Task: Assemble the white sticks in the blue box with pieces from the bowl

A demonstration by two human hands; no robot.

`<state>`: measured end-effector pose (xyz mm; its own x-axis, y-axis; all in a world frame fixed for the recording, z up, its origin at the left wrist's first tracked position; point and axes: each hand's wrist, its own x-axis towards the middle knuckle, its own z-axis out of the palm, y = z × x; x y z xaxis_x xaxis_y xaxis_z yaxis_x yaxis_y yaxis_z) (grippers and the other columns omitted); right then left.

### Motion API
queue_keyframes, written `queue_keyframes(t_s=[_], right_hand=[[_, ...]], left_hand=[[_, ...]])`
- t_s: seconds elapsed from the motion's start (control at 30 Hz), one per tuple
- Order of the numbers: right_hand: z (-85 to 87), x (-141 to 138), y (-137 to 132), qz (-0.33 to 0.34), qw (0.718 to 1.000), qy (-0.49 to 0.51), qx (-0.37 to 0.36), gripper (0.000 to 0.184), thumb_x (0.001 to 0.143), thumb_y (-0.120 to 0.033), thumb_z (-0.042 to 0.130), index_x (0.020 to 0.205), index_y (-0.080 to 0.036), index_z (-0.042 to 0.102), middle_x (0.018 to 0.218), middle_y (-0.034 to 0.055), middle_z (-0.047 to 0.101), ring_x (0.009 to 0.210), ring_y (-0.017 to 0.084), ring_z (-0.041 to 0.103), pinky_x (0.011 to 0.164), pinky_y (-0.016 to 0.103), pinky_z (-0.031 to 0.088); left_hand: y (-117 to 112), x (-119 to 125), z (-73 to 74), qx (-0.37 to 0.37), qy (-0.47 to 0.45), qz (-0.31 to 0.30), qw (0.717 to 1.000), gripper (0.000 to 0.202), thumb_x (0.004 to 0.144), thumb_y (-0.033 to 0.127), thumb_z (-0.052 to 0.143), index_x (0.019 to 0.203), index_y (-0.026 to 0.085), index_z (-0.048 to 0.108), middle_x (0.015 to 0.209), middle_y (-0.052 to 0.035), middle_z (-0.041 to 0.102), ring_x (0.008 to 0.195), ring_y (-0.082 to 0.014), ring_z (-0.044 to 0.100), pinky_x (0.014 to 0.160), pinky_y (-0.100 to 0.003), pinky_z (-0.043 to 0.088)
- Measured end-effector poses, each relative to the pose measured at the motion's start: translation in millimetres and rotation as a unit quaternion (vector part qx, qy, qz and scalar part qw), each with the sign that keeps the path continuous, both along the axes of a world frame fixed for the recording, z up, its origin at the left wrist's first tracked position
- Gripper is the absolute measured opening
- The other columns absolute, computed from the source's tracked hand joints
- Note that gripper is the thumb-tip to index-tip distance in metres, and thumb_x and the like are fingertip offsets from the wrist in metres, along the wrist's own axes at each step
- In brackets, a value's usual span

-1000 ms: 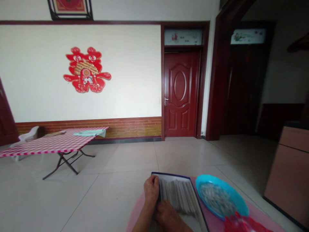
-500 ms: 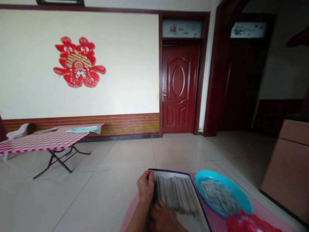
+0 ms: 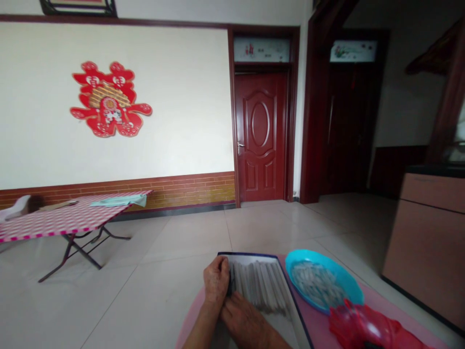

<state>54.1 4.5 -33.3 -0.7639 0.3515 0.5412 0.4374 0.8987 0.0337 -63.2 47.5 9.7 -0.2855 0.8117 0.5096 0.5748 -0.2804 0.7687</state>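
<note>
A flat box with a dark blue rim (image 3: 250, 254) lies on a pink surface (image 3: 319, 327) at the bottom of the view, holding several grey-white sticks (image 3: 263, 288) laid side by side. My left hand (image 3: 217, 283) curls over the box's left edge, fingers closed on the outermost sticks. My right hand (image 3: 242, 322) lies over the near ends of the sticks, its fingers pressed down on them. A turquoise plate (image 3: 350, 286) holding more pale sticks sits just right of the box.
A red plastic bag (image 3: 366, 329) lies at the near right beside the plate. A folding table with a red checked cloth (image 3: 61, 220) stands at the left wall. A closed red door (image 3: 259, 138) is ahead, and a wooden cabinet (image 3: 425, 247) stands at the right.
The view has swung slightly right and steadied. My left hand stays on the box's left edge, and my right hand has moved a little forward over the sticks.
</note>
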Motion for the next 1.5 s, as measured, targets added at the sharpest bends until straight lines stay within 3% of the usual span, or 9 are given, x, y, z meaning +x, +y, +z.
queue_keyframes(t_s=[0.3, 0.4, 0.53, 0.73, 0.87, 0.97, 1.13, 1.27, 1.5], right_hand=[[-11.7, 0, 7, -0.043, 0.999, 0.0, -0.005, 0.037, 0.078, -0.006, 0.053, 0.113, -0.017, 0.051, 0.106, 0.0056, 0.064, 0.09, 0.02, 0.058, 0.082, 0.031, 0.048], [-9.5, 1, 6, -0.072, 0.997, -0.008, 0.017, 0.028, 0.078, -0.006, 0.054, 0.104, -0.017, 0.055, 0.096, 0.0041, 0.064, 0.084, 0.019, 0.057, 0.078, 0.031, 0.047], [-0.6, 2, 5, -0.11, 0.994, 0.002, 0.027, 0.029, 0.076, -0.006, 0.056, 0.103, -0.019, 0.056, 0.094, 0.0027, 0.062, 0.083, 0.019, 0.055, 0.076, 0.031, 0.045], [4.8, 10, 11, -0.263, 0.963, 0.051, 0.028, 0.019, 0.078, -0.006, 0.054, 0.089, -0.018, 0.063, 0.092, 0.0059, 0.063, 0.089, 0.023, 0.054, 0.087, 0.043, 0.04], [0.4, 12, 12, -0.283, 0.958, 0.038, 0.009, 0.019, 0.078, -0.012, 0.055, 0.093, -0.02, 0.065, 0.102, 0.008, 0.064, 0.098, 0.026, 0.054, 0.096, 0.05, 0.033], [0.6, 11, 12, -0.309, 0.951, 0.018, -0.016, 0.021, 0.08, -0.012, 0.052, 0.092, -0.02, 0.067, 0.099, 0.0083, 0.065, 0.098, 0.027, 0.055, 0.097, 0.05, 0.033], [9.9, 12, 9, -0.35, 0.935, 0.0, -0.062, 0.027, 0.083, -0.008, 0.044, 0.091, -0.019, 0.068, 0.095, 0.0091, 0.066, 0.094, 0.026, 0.058, 0.089, 0.044, 0.04], [9.2, 12, 12, -0.368, 0.928, 0.006, -0.06, 0.033, 0.081, -0.002, 0.042, 0.091, -0.018, 0.068, 0.095, 0.0097, 0.067, 0.093, 0.027, 0.06, 0.085, 0.041, 0.043], [-7.0, 19, 26, -0.389, 0.918, 0.069, -0.023, 0.034, 0.073, 0.004, 0.047, 0.079, -0.021, 0.068, 0.088, 0.0075, 0.068, 0.083, 0.026, 0.063, 0.077, 0.039, 0.047]], left_hand=[[2, -1, -1.7, -0.006, -0.009, 0.0, 1.0, 0.034, 0.082, 0.04, 0.042, 0.082, 0.019, 0.069, 0.073, -0.0045, 0.072, 0.07, -0.0201, 0.066, 0.069, -0.029, 0.047], [2, -1, -2.8, -0.002, -0.001, -0.006, 1.0, 0.034, 0.082, 0.04, 0.042, 0.082, 0.02, 0.069, 0.075, -0.0046, 0.072, 0.071, -0.02, 0.066, 0.07, -0.029, 0.047], [1, -1, -1.8, 0.001, 0.002, -0.008, 1.0, 0.034, 0.082, 0.039, 0.041, 0.083, 0.019, 0.069, 0.076, -0.005, 0.073, 0.071, -0.0198, 0.066, 0.07, -0.029, 0.047], [0, 1, -0.9, 0.0, 0.011, -0.002, 1.0, 0.033, 0.082, 0.036, 0.041, 0.083, 0.019, 0.07, 0.076, -0.0052, 0.073, 0.07, -0.0195, 0.066, 0.069, -0.029, 0.047], [1, 1, -1.8, 0.001, 0.025, -0.001, 1.0, 0.031, 0.083, 0.033, 0.041, 0.083, 0.02, 0.07, 0.075, -0.004, 0.073, 0.07, -0.0185, 0.066, 0.069, -0.027, 0.047], [1, 1, -1.9, -0.008, 0.038, -0.001, 0.999, 0.03, 0.085, 0.03, 0.041, 0.084, 0.019, 0.069, 0.076, -0.004, 0.072, 0.071, -0.0175, 0.066, 0.069, -0.026, 0.047], [-4, 4, -0.7, -0.054, 0.152, -0.019, 0.987, 0.03, 0.088, 0.023, 0.039, 0.09, 0.019, 0.069, 0.083, -0.0056, 0.072, 0.079, -0.0172, 0.066, 0.075, -0.025, 0.046], [-13, 14, -0.8, -0.15, 0.296, -0.019, 0.943, 0.031, 0.088, 0.015, 0.039, 0.097, 0.016, 0.068, 0.093, -0.0107, 0.07, 0.089, -0.0192, 0.065, 0.082, -0.026, 0.045], [-17, 22, -8.1, -0.184, 0.322, -0.027, 0.928, 0.03, 0.081, 0.008, 0.041, 0.092, 0.012, 0.07, 0.092, -0.0161, 0.07, 0.09, -0.0231, 0.065, 0.081, -0.031, 0.047]])
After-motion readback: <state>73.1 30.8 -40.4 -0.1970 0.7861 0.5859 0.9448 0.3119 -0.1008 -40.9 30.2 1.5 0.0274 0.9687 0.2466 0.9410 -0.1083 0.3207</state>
